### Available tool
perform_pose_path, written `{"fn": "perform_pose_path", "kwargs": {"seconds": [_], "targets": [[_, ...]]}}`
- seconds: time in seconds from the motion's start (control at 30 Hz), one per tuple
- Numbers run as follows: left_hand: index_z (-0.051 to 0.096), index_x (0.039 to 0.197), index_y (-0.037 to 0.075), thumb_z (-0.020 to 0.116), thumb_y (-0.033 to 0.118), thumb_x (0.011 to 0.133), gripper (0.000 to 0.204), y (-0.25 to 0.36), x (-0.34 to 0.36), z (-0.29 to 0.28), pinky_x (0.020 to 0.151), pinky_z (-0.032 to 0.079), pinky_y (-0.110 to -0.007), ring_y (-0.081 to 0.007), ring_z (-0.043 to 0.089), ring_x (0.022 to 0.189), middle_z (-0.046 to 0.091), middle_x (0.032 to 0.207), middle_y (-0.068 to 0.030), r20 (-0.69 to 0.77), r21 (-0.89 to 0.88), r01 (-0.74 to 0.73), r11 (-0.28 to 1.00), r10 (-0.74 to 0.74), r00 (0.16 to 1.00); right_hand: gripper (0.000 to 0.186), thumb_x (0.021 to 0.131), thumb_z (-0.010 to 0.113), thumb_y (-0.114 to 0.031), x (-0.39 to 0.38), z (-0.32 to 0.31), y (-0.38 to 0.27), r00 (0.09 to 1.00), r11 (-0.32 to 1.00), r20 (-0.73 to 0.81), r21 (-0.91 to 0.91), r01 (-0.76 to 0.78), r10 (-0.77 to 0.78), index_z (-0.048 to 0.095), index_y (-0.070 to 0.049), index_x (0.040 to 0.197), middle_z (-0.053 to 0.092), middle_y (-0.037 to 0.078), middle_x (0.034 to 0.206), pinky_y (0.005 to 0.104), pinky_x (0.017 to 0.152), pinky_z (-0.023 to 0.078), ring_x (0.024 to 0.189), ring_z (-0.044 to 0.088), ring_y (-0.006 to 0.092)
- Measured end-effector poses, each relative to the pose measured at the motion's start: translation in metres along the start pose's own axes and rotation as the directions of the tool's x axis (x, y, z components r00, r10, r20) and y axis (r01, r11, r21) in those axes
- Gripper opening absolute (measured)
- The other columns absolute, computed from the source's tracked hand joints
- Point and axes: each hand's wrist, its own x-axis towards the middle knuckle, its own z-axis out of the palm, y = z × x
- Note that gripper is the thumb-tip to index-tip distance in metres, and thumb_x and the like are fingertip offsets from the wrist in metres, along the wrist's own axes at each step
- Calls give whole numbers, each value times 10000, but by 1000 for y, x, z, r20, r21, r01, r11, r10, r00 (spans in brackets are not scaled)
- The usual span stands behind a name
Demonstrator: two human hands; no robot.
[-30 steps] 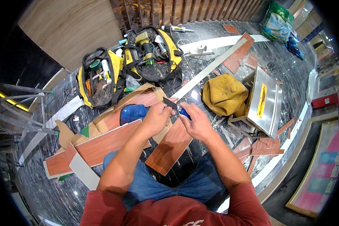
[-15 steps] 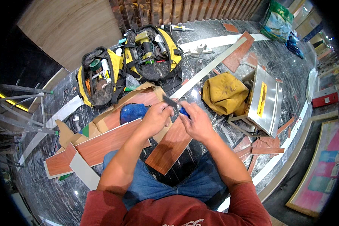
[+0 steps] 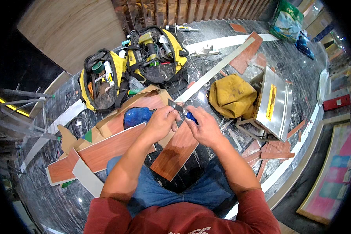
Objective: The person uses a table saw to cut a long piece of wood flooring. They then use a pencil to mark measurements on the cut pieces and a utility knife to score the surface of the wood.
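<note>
My right hand (image 3: 204, 126) is closed around the blue grip of a small tool (image 3: 191, 117); a dark, flat metal strip sticks out from it toward the upper left. The fingers of my left hand (image 3: 163, 122) are pinched together at the tool's metal part. Its exact kind is hard to make out, as the fingers cover much of it. Just below both hands, a reddish-brown wood-look plank (image 3: 175, 153) lies at a slant between my knees. To the left of my left hand is a blue cloth-like object (image 3: 138, 117).
Two yellow-black tool bags (image 3: 121, 66) stand ahead at the left. A table saw with a silver top (image 3: 279, 105) lies tipped at the right, beside a yellow-brown bag (image 3: 233, 96). Cut plank pieces (image 3: 276, 149) and a long pale strip (image 3: 216, 70) lie about; more planks (image 3: 109, 150) rest at left.
The tool's dark metal strip has tilted slightly between my fingers. Both hands stay in nearly the same place, with their hold kept.
</note>
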Motion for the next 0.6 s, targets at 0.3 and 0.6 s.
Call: {"fn": "perform_pose_path", "kwargs": {"seconds": [0.3,0.6], "targets": [[611,1227,-13,425,187,1072,314,20,-9,6,552,460,-244,-103,579,599,596,866,-22,24,-117,-42,992,45,999,371,935,627,-180,6,-6,20,953,997,-302,-45,-55,39,551,-46,1273,608,213,995,492,794,501,910,604,436],[597,1288,17,418,177,1076,321,13,-3,9,520,429,-224,-91,582,606,611,877,-16,45,-186,-25,982,34,998,396,924,644,-167,1,1,4,992,999,-120,-43,24,-29,546,-78,1296,578,186,950,466,756,509,884,613,410]]}}
